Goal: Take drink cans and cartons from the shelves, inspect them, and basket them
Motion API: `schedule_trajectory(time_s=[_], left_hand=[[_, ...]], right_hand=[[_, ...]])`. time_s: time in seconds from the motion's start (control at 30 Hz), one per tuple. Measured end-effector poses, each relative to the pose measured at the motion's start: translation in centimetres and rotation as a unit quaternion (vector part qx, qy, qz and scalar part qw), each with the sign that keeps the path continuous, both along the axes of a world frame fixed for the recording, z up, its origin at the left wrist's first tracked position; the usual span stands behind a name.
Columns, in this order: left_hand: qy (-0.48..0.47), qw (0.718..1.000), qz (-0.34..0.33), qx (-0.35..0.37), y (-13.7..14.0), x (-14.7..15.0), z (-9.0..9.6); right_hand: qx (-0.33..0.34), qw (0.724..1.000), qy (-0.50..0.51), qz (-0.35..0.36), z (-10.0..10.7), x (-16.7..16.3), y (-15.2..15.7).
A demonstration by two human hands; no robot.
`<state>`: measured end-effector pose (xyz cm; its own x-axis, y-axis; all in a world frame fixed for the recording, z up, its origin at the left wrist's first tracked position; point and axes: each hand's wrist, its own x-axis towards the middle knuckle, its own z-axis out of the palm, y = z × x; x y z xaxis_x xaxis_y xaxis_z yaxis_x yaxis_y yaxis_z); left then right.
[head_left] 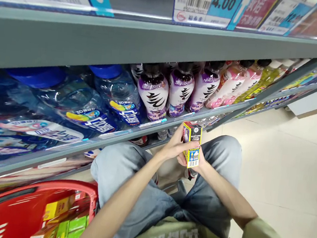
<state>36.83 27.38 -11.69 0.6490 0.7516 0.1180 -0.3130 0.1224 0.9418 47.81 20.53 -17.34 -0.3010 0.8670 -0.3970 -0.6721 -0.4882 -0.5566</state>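
Note:
A small yellow and black carton (pixel 193 130) with a barcode on its lower end is held above my knees. My left hand (pixel 174 147) is closed around its left side, its thumb lying across the face. From the right and below, my right hand (pixel 201 160) grips the same carton, its fingers partly hidden behind it. Just beyond the hands is the edge of a low shelf (pixel 119 134). On it stand purple-labelled bottles (pixel 153 95) with dark caps.
Large blue-capped bottles (pixel 76 102) fill the shelf's left part; pink-labelled bottles (pixel 232 85) stand to the right. A price-tagged shelf edge (pixel 144 44) overhangs them. At lower left is a red basket (pixel 82 188) holding yellow and green packages (pixel 73 227). Tiled floor (pixel 281 167) lies to the right.

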Motion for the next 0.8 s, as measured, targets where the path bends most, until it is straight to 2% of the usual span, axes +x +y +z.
schedule_trajectory(time_s=[0.17, 0.37, 0.6, 0.8], left_hand=[[0.010, 0.999, -0.028, -0.013, -0.2, -0.1, 0.3], [0.021, 0.999, -0.024, 0.017, -0.2, -0.3, 0.5], [0.026, 0.999, 0.038, 0.019, -0.3, 0.3, -0.2], [0.051, 0.990, 0.133, 0.015, -0.2, 0.3, 0.2]], right_hand=[[0.011, 0.998, 0.020, 0.063, -0.4, 0.7, -0.5], [0.034, 0.997, 0.031, 0.066, -0.1, 0.4, -0.6], [0.032, 0.999, 0.029, 0.029, -0.3, -0.3, -0.5], [-0.033, 0.999, 0.036, -0.002, 1.0, -0.3, -0.3]])
